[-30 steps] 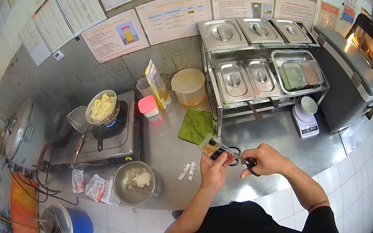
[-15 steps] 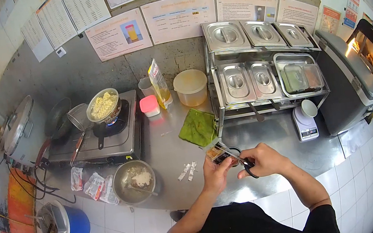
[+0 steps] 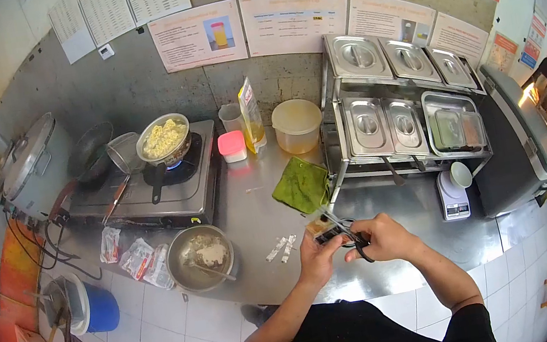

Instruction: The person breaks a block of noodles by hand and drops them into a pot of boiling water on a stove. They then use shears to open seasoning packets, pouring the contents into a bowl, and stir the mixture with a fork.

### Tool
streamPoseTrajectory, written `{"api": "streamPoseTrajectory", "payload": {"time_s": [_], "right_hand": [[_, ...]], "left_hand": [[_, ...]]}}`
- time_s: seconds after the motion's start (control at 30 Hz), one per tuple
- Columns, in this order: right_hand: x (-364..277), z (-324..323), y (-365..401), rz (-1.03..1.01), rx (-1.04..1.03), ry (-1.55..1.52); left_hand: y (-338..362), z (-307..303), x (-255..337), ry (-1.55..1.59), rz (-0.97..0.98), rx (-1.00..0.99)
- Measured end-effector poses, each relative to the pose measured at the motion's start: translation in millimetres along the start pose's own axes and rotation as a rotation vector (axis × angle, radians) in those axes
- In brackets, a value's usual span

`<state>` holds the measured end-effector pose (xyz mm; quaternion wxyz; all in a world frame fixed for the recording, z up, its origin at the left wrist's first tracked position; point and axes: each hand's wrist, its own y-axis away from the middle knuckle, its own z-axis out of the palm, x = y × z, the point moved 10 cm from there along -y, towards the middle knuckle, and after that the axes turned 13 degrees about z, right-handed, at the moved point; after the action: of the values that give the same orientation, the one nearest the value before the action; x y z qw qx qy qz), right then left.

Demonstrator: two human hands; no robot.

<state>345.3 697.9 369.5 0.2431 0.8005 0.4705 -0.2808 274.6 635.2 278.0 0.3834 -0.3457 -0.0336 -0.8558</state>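
My left hand [image 3: 316,259] is closed on a small packet [image 3: 323,231] with brown and dark print, holding it over the counter's front part. Black-handled scissors [image 3: 365,252] are gripped in my right hand [image 3: 385,235]. Their blades lie across the packet's top, close to my left fingers. Just beyond the packet lies a folded green cloth [image 3: 300,186]. Torn strips of wrapper [image 3: 281,248] rest on the counter left of my left hand. Farther left stands a metal bowl [image 3: 187,277] with pale powder and a utensil in it.
A lit gas stove [image 3: 202,189] carries a pan [image 3: 164,142] of yellow scrambled food. Near the wall are a pink-lidded tub [image 3: 232,147], a pouch [image 3: 252,121] and a round plastic container [image 3: 298,127]. A rack of lidded steel pans [image 3: 367,126] and a scale [image 3: 453,197] are on the right.
The view has turned slightly left, so the counter's things appear shifted right. Both hands keep their hold on the packet and the scissors, with the blades still at the packet.
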Motion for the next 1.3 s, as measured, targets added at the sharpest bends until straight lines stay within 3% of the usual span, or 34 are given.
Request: {"api": "streamPoseTrajectory", "payload": {"time_s": [0.57, 0.77, 0.93, 1.1, 1.17, 1.23, 1.27, 1.3], "right_hand": [[-30, 55, -44, 0.071, -0.098, -0.037], [-56, 68, -60, 0.063, -0.099, -0.028], [-70, 77, -73, 0.113, -0.105, -0.090], [-59, 105, -85, 0.149, -0.071, -0.024], [-35, 138, -85, 0.171, -0.090, 0.078], [-4, 169, -86, 0.281, -0.085, 0.417], [16, 186, -87, 0.422, -0.211, 0.512], [21, 195, -88, 0.418, -0.214, 0.511]], "left_hand": [[4, -64, 36, 0.078, -0.074, 0.033], [0, -79, 57, 0.001, -0.104, -0.079], [2, -90, 88, 0.148, -0.162, -0.111], [13, -153, 133, 0.201, -0.139, -0.061], [12, -202, 159, -0.022, -0.095, -0.002], [2, -230, 199, -0.391, -0.079, 0.071], [-6, -232, 217, -0.554, -0.094, 0.032], [-16, -251, 224, -0.757, 0.035, -0.054]]}}
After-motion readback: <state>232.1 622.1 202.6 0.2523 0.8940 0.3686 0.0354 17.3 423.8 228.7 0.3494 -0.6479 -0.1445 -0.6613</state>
